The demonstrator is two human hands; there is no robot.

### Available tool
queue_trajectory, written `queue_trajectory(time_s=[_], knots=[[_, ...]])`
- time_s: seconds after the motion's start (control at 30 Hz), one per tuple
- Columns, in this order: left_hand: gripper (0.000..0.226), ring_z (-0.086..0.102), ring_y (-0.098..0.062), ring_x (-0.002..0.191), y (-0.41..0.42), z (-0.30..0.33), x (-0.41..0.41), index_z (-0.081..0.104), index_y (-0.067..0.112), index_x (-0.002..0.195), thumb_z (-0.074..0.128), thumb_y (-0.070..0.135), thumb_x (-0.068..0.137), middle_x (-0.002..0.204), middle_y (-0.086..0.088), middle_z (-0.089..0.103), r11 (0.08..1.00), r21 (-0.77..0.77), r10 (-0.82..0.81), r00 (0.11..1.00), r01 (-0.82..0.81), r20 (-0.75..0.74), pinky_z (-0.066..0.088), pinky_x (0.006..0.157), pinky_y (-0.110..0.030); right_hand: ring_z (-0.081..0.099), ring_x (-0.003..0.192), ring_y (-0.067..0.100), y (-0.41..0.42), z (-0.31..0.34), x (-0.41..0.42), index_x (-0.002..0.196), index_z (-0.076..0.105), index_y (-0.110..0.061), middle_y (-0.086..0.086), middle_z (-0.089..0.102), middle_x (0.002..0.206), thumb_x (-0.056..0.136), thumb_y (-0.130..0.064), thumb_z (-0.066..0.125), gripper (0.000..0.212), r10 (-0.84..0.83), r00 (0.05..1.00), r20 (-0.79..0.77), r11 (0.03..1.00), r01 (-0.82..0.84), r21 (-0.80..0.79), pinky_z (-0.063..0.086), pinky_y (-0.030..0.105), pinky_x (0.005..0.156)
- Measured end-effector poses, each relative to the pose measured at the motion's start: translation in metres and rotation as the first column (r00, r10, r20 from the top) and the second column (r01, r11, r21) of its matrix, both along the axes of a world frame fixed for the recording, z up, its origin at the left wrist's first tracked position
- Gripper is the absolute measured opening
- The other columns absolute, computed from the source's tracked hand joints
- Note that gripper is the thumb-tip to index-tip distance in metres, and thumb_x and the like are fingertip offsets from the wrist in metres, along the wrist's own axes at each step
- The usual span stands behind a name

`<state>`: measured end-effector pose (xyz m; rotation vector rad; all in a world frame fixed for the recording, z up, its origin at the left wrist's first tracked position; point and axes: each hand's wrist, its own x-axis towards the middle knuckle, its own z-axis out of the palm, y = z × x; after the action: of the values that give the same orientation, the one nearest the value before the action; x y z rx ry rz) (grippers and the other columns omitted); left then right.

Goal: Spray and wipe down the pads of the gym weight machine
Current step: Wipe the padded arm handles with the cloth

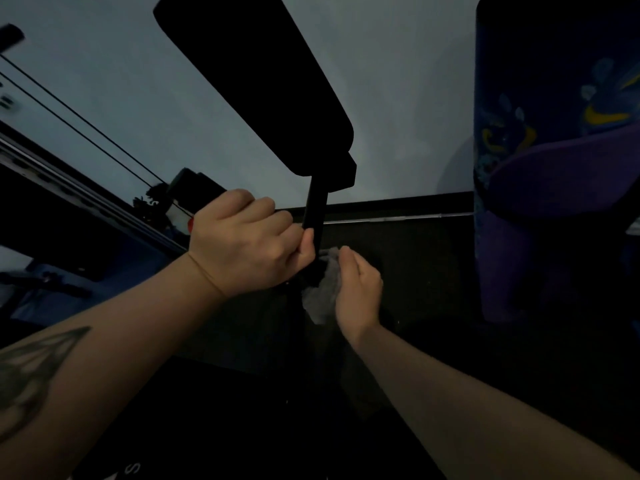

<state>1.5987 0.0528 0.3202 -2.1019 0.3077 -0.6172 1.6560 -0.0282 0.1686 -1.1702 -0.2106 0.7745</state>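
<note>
The wiping step is under way: the right hand (358,292), fingers closed on a grey cloth (323,292), is rubbing the post (313,216) at centre frame. The left hand (247,244) is gripping that post. The long black pad (256,88) is slanting across the upper middle, dim, seemingly next.
</note>
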Motion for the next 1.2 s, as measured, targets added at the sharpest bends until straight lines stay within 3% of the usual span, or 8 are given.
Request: queue_trajectory(time_s=[0.1, 0.2, 0.4, 0.57, 0.7, 0.8, 0.97, 1.2], knots=[[0.035, 0.053, -0.018, 0.047, -0.001, 0.0, 0.002, 0.049, 0.02, 0.05, 0.061, 0.027, 0.082, 0.047, 0.002, 0.049, 1.0, 0.006, -0.004, 1.0, 0.004, 0.021, 0.033, 0.059, -0.029, 0.061, 0.08, 0.02, 0.007, 0.012, 0.012, 0.07, 0.071, -0.023, 0.003, 0.065, 0.074, 0.093, -0.04, 0.056, 0.032, 0.107, 0.992, -0.064, 0.99, -0.101, 0.095, 0.051, 0.05, 0.084], [0.035, 0.053, -0.018, 0.047, -0.001, -0.002, 0.0, 0.05, 0.02, 0.05, 0.062, 0.027, 0.082, 0.046, 0.002, 0.049, 1.0, 0.008, -0.006, 1.0, 0.006, 0.026, 0.033, 0.058, -0.028, 0.055, 0.075, 0.015, 0.006, 0.02, 0.005, 0.069, 0.066, -0.027, -0.002, 0.059, 0.07, 0.093, -0.042, 0.055, 0.03, 0.089, 0.996, -0.007, 0.979, -0.086, 0.187, 0.047, 0.044, 0.074], [0.036, 0.053, -0.018, 0.046, -0.001, -0.001, 0.001, 0.048, 0.019, 0.049, 0.06, 0.026, 0.083, 0.046, 0.001, 0.046, 1.0, 0.014, 0.001, 1.0, -0.002, 0.026, 0.033, 0.058, -0.029, 0.066, 0.084, 0.027, 0.0, -0.007, 0.015, 0.075, 0.071, -0.018, 0.016, 0.07, 0.084, 0.098, -0.028, 0.055, 0.03, 0.18, 0.981, -0.07, 0.984, -0.178, 0.023, 0.052, 0.048, 0.086], [0.037, 0.051, -0.019, 0.045, -0.001, -0.001, 0.002, 0.046, 0.019, 0.048, 0.061, 0.025, 0.081, 0.045, 0.001, 0.044, 1.0, 0.016, -0.016, 0.998, 0.015, 0.061, 0.032, 0.057, -0.029, 0.055, 0.07, 0.013, 0.007, 0.019, 0.016, 0.06, 0.065, -0.028, -0.003, 0.06, 0.065, 0.099, -0.02, 0.05, 0.042, 0.212, 0.977, -0.036, 0.964, -0.203, 0.17, 0.044, 0.033, 0.069], [0.037, 0.05, -0.018, 0.044, -0.002, -0.001, 0.0, 0.045, 0.018, 0.048, 0.061, 0.024, 0.081, 0.045, 0.0, 0.043, 1.0, 0.012, -0.018, 0.999, 0.017, 0.05, 0.033, 0.057, -0.029, 0.066, 0.087, 0.023, -0.004, -0.009, 0.015, 0.08, 0.07, -0.018, 0.009, 0.07, 0.086, 0.1, -0.022, 0.049, 0.029, 0.208, 0.972, -0.107, 0.978, -0.206, 0.036, 0.051, 0.041, 0.085], [0.037, 0.051, -0.019, 0.044, -0.004, 0.0, 0.002, 0.043, 0.018, 0.048, 0.061, 0.024, 0.081, 0.045, 0.0, 0.042, 1.0, 0.009, -0.012, 0.998, 0.011, 0.069, 0.033, 0.056, -0.029, 0.063, 0.085, 0.024, 0.002, -0.009, 0.022, 0.074, 0.069, -0.017, 0.011, 0.067, 0.083, 0.097, -0.022, 0.052, 0.029, 0.255, 0.962, -0.1, 0.964, -0.262, -0.054, 0.049, 0.04, 0.083], [0.037, 0.05, -0.018, 0.044, -0.004, 0.0, 0.002, 0.044, 0.018, 0.048, 0.061, 0.024, 0.08, 0.044, 0.001, 0.043, 1.0, 0.005, -0.011, 0.997, 0.011, 0.071, 0.035, 0.056, -0.028, 0.058, 0.082, 0.016, 0.001, 0.017, 0.01, 0.083, 0.066, -0.016, 0.004, 0.062, 0.081, 0.1, -0.029, 0.048, 0.028, 0.187, 0.982, -0.021, 0.973, -0.183, 0.14, 0.046, 0.033, 0.075], [0.037, 0.051, -0.018, 0.049, -0.013, 0.002, 0.001, 0.049, 0.019, 0.048, 0.059, 0.026, 0.084, 0.048, 0.002, 0.049, 0.996, -0.075, 0.05, 0.998, -0.046, 0.047, 0.035, 0.061, -0.03, 0.062, 0.083, 0.022, -0.018, 0.025, 0.034, 0.085, 0.062, -0.01, 0.003, 0.062, 0.08, 0.102, -0.041, 0.038, 0.043, 0.339, 0.882, 0.329, 0.894, -0.193, -0.403, 0.047, 0.038, 0.079]])
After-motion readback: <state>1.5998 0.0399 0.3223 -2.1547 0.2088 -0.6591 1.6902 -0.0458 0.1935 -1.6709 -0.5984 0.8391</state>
